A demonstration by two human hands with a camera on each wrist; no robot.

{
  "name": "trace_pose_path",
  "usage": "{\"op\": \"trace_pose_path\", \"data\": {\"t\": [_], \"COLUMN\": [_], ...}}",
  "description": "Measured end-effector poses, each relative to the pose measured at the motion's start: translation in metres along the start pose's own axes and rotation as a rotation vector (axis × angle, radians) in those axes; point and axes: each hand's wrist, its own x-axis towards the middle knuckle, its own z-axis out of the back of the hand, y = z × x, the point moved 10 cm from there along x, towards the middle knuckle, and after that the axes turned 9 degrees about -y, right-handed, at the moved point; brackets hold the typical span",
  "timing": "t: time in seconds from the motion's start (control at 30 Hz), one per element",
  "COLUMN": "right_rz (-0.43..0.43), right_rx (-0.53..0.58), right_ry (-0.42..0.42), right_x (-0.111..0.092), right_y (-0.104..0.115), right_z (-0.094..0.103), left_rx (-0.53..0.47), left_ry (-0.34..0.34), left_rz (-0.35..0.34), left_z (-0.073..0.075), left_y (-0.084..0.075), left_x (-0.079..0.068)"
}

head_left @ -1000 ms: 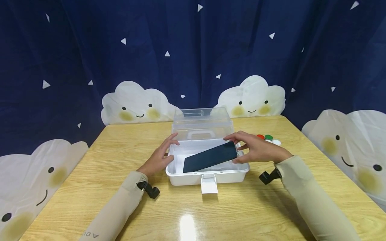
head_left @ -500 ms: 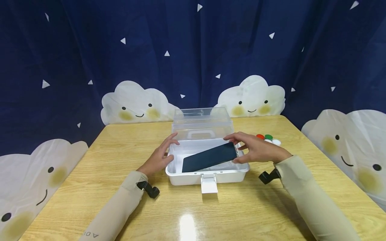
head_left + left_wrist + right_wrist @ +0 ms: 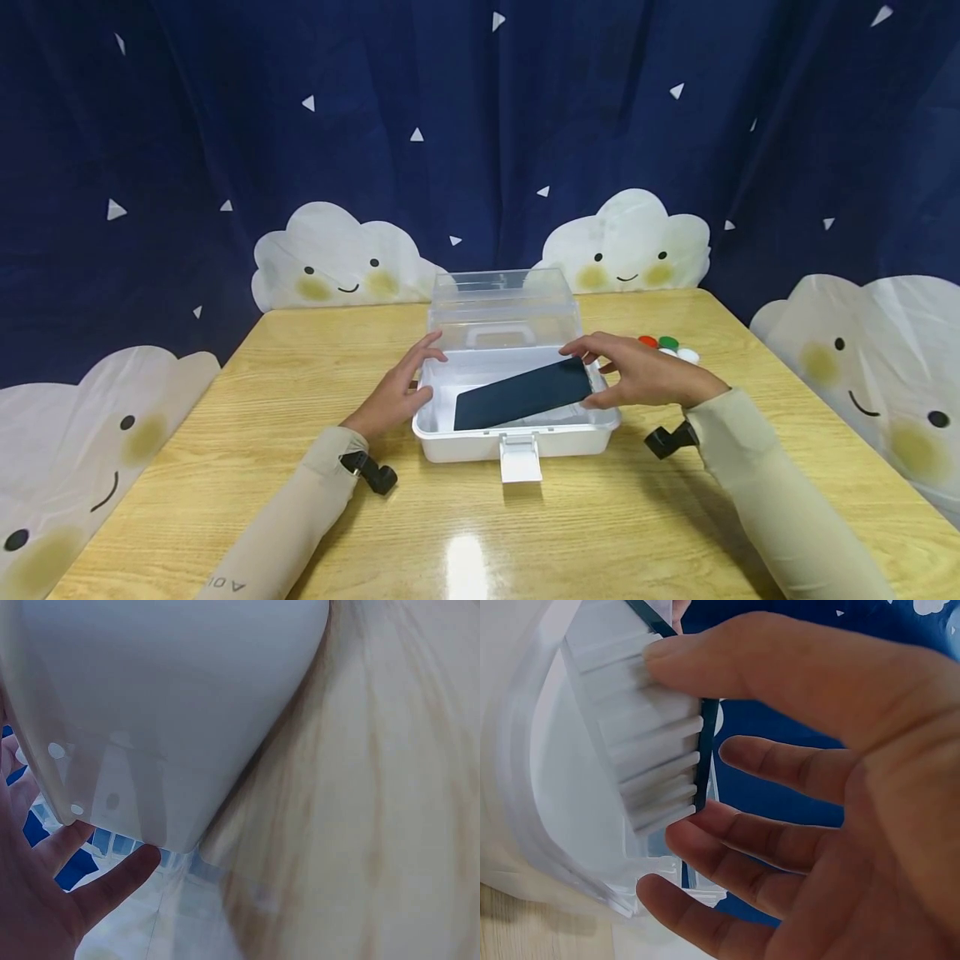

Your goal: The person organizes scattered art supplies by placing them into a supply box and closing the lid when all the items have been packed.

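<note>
An open white plastic box (image 3: 461,448) with a flip latch at its front stands on the table, its clear lid (image 3: 498,312) tipped back behind it. A flat dark panel (image 3: 521,394) lies slanted inside, its right end higher than its left. In the right wrist view the panel's underside (image 3: 630,712) is white and ribbed. My right hand (image 3: 633,371) pinches the panel's right end, thumb in front and fingers behind. My left hand (image 3: 390,396) rests at the box's left end with mostly straight fingers; in the left wrist view two fingertips (image 3: 146,859) touch its outer wall.
Small round discs, a red one (image 3: 647,341), a green one (image 3: 668,342) and white ones (image 3: 687,355), lie behind the right hand. The wooden table (image 3: 330,350) ends at a dark blue curtain (image 3: 480,125) printed with clouds.
The panel's right end has sunk slightly and its face shows a little more, with my right hand lowering along with it. My left hand and the box stay put.
</note>
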Motion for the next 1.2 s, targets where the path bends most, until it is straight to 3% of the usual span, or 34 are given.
{"op": "trace_pose_path", "data": {"t": [0.2,0.47,0.87,1.2], "right_rz": [0.021,-0.023,-0.023,0.005], "right_rx": [-0.004,0.010,0.004,-0.007], "right_ry": [-0.002,0.003,0.010,-0.003], "right_x": [-0.0008,-0.0002,-0.0010,-0.0011], "right_y": [0.0008,-0.0040,-0.0042,-0.0016], "right_z": [0.0001,-0.0012,-0.0004,0.0032], "left_rx": [0.000,-0.001,0.003,0.005], "left_ry": [0.003,0.004,0.002,0.001], "left_rz": [0.014,0.018,0.012,-0.003], "left_z": [-0.0015,-0.0022,-0.0015,-0.0018], "left_y": [0.0034,0.0053,0.0044,0.0050], "left_x": [-0.0007,-0.0015,-0.0008,-0.0008]}}
